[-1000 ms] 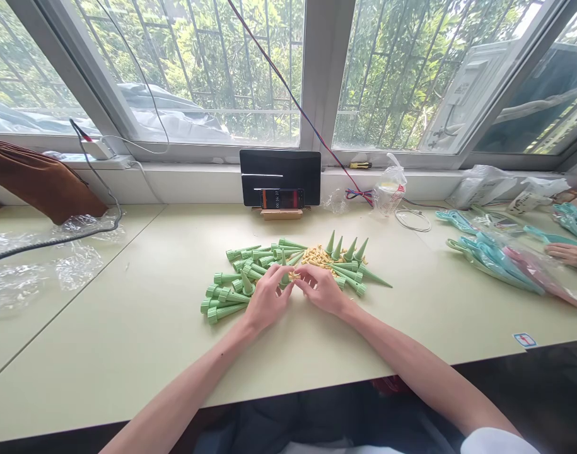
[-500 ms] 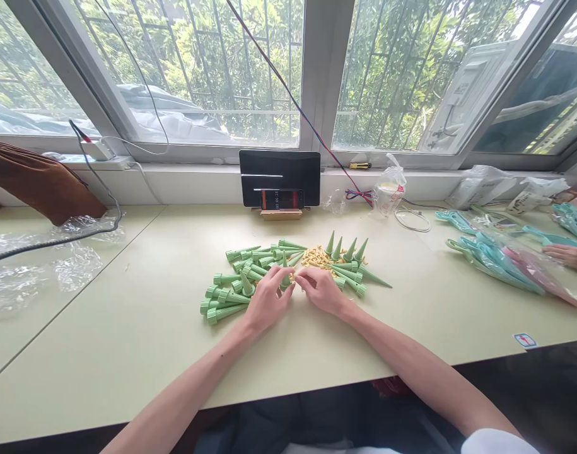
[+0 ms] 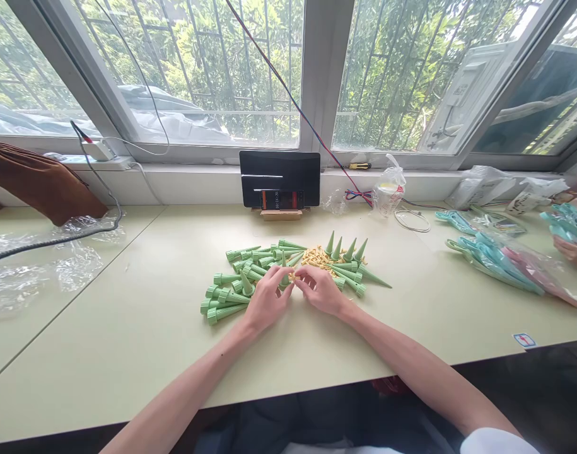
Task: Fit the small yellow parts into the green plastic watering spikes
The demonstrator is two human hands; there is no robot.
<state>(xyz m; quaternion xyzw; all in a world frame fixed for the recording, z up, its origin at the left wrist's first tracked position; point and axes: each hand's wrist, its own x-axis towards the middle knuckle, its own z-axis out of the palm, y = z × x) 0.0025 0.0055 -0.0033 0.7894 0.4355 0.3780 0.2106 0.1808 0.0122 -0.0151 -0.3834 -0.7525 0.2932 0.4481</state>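
The fingertips of my left hand point(image 3: 270, 295) and my right hand point(image 3: 322, 291) meet just above the table, both closed in a pinch. Between them a small yellow plastic peg point(image 3: 292, 277) shows; its finer shape is too small to make out. Right behind my left fingers stands a green plastic spike point(image 3: 284, 260), point up. Several more green spikes point(image 3: 229, 295) with ridged caps lie to the left, partly hidden by that hand. Beyond my right hand is a pile of yellow pegs point(image 3: 315, 256), with several spikes upright point(image 3: 349, 251) and others lying beside it.
A phone point(image 3: 282, 200) leans on a dark tablet point(image 3: 279, 170) at the back. Teal and pink plastic items point(image 3: 510, 261) lie at right, near another person's hand point(image 3: 572, 252). Clear wrap point(image 3: 75, 268), a black cable point(image 3: 56, 241) and a brown bag point(image 3: 42, 183) are at left.
My hands stay nearly in place; my fingertips have shifted slightly, and the yellow peg between them shows more clearly. At far right the other person's hand has moved, with teal items above it.
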